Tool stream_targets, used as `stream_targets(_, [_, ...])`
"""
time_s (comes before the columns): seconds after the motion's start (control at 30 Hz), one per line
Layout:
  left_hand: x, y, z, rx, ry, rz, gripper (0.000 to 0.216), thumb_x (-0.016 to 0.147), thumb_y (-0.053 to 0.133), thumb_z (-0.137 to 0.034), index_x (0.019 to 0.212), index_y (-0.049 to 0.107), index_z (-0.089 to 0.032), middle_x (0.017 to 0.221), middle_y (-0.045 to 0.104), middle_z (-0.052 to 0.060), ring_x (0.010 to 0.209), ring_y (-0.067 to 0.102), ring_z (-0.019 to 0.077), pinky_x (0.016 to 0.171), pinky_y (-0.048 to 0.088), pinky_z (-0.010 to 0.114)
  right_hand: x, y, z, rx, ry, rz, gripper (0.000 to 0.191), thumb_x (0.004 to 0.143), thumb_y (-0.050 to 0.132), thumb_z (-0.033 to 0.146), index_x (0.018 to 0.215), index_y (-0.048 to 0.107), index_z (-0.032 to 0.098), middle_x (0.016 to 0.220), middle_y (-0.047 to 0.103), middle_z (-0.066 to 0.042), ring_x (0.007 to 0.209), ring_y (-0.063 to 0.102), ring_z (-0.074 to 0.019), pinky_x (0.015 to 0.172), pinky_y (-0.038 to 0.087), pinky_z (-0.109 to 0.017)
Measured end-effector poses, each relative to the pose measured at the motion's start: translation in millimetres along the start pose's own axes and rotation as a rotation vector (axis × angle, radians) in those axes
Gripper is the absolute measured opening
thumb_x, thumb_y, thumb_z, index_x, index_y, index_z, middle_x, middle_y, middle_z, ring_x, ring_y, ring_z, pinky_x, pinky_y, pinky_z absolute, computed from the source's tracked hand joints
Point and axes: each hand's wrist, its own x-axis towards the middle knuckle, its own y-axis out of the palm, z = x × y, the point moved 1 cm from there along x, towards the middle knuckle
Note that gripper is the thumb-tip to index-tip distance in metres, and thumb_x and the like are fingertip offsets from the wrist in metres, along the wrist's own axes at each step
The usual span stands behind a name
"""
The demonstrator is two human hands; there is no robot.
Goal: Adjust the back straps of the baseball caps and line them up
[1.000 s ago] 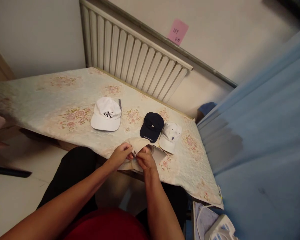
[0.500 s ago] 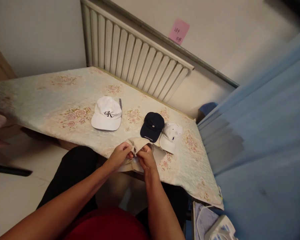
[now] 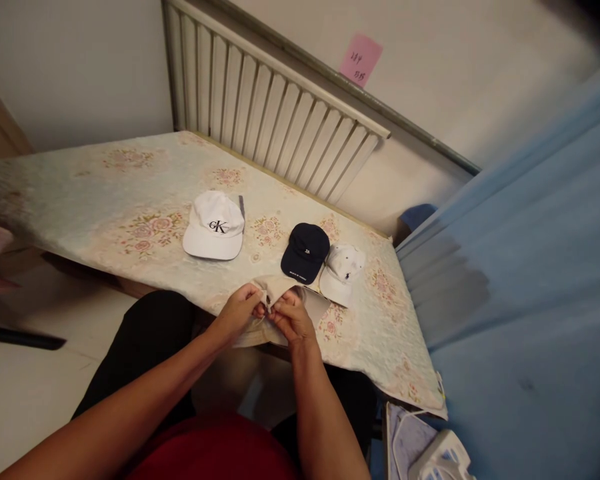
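Note:
Between my hands, at the table's near edge, is a beige cap (image 3: 279, 285). My left hand (image 3: 241, 308) pinches its fabric on the left. The fingers of my right hand (image 3: 294, 316) are closed on the same cap, close to the left fingertips. A small dark spot shows on the cloth between them, too small to name. Just beyond lies a navy cap (image 3: 307, 248) with a small white mark, touching a white cap (image 3: 341, 270) with a dark emblem. Farther left sits another white cap (image 3: 214, 223) with black letters. A pale flat piece (image 3: 316, 305) shows right of my right hand.
A floral cloth covers the table (image 3: 180, 167). Behind it stands a radiator (image 3: 275, 107), with a pink note (image 3: 361, 60) on the wall above. A blue curtain (image 3: 520, 267) hangs at the right. An iron-like white appliance (image 3: 443, 457) rests at lower right.
My right hand has shifted slightly, its fingertips drawn a little closer to the left ones on the cap. The other caps stay where they were.

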Motion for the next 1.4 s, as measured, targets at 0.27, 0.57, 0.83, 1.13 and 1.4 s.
stream_targets(0.27, [-2.6, 1.4, -3.9, -0.027, -0.031, -0.011, 0.020, 0.075, 0.058, -0.034, 0.067, 0.052, -0.018, 0.056, 0.059, -0.002, 0.053, 0.053, 0.0116, 0.059, 0.042, 0.026, 2.7, -1.9, -7.9, 0.038, 0.026, -0.033, 0.033, 0.058, 0.074, 0.022, 0.088, 0.063, 0.017, 0.067, 0.061, 0.002, 0.050, 0.048, -0.0086, 0.046, 0.038, -0.020])
stream_targets(0.57, [-3.0, 0.2, 0.0, -0.100, -0.043, 0.016, 0.020, 0.072, 0.065, -0.035, 0.073, 0.057, -0.016, 0.062, 0.056, -0.004, 0.056, 0.050, 0.0092, 0.057, 0.037, 0.022, 3.5, -3.6, -10.0, 0.045, -0.011, -0.101, 0.027, 0.059, 0.070, 0.015, 0.084, 0.061, 0.016, 0.058, 0.058, 0.005, 0.042, 0.041, -0.0044, 0.040, 0.030, -0.016])
stream_targets(0.83, [-2.8, 1.8, 4.7, -0.276, -0.119, 0.080, 0.024, 0.068, 0.072, -0.035, 0.074, 0.058, -0.016, 0.066, 0.056, -0.003, 0.058, 0.050, 0.0078, 0.059, 0.037, 0.022, 1.4, -1.4, -9.1, 0.020, -0.026, -0.137, 0.024, 0.060, 0.069, 0.013, 0.083, 0.063, 0.017, 0.054, 0.058, 0.006, 0.040, 0.043, -0.0057, 0.041, 0.034, -0.018])
stream_targets(1.13, [-6.1, 3.0, -6.4, -0.367, -0.165, 0.124, 0.015, 0.068, 0.067, -0.026, 0.069, 0.054, -0.017, 0.070, 0.058, -0.001, 0.067, 0.056, 0.0104, 0.069, 0.043, 0.024, -0.9, 0.8, -7.1, 0.008, -0.048, -0.178, 0.023, 0.059, 0.068, 0.014, 0.081, 0.062, 0.016, 0.049, 0.055, 0.007, 0.039, 0.045, -0.0060, 0.041, 0.036, -0.017])
stream_targets(1.4, [-1.1, 6.8, -7.2, -0.271, -0.128, 0.121, 0.008, 0.062, 0.061, -0.018, 0.061, 0.054, -0.016, 0.061, 0.058, 0.000, 0.061, 0.056, 0.0128, 0.062, 0.041, 0.025, -0.1, 0.2, -12.6, 0.004, -0.063, -0.198, 0.024, 0.059, 0.067, 0.012, 0.082, 0.062, 0.016, 0.054, 0.057, 0.006, 0.039, 0.045, -0.0053, 0.041, 0.037, -0.018])
